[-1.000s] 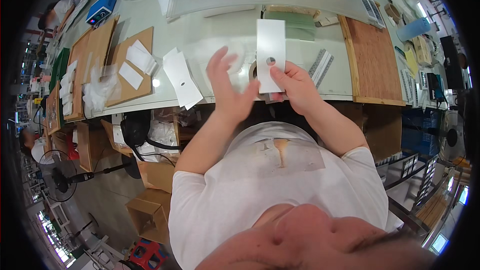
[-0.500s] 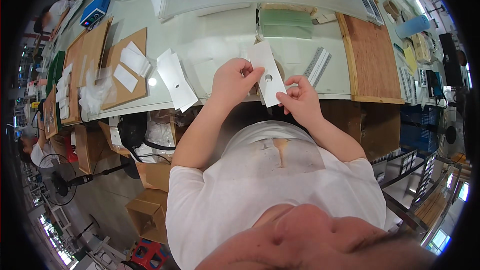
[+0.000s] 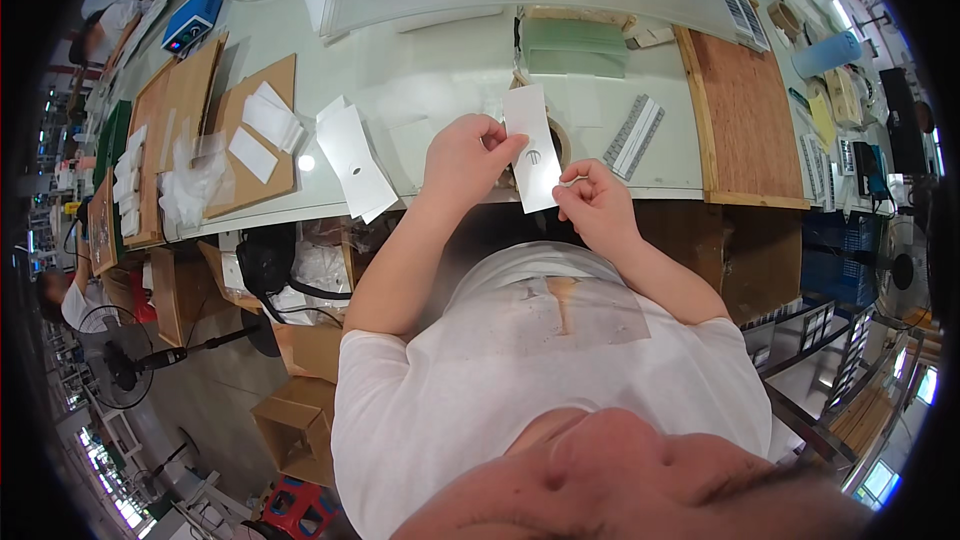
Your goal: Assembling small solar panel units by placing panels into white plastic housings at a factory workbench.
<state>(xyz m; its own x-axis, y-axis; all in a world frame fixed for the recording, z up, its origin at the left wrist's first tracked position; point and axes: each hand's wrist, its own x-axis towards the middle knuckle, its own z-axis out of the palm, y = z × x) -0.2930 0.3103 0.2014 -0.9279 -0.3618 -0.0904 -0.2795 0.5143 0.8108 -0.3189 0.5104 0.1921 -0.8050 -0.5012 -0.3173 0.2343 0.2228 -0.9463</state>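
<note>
A thin, shiny white rectangular plate (image 3: 530,120) with a small dark round mark or hole below its middle is held up over the table's front edge. My left hand (image 3: 468,158) pinches it at the left side, the thumb lying on its face. Near the lower right corner, my right hand (image 3: 600,204) grips it between thumb and index finger. Left of my hands lies a small fanned stack of similar white plates (image 3: 352,162), the top one with a dark hole. Partly hidden behind the held plate is a roll of tape (image 3: 560,145).
To the right lie rulers (image 3: 635,135) and a wooden board (image 3: 752,120). A green block (image 3: 575,48) stands further back. Cardboard (image 3: 262,90) with white pieces lies at left, beside crumpled clear plastic (image 3: 190,185). A blue box (image 3: 193,18) sits at the far left.
The held plate has turned more upright, and its face now catches brighter light. My right hand has shifted slightly with its corner; my left hand has barely moved.
</note>
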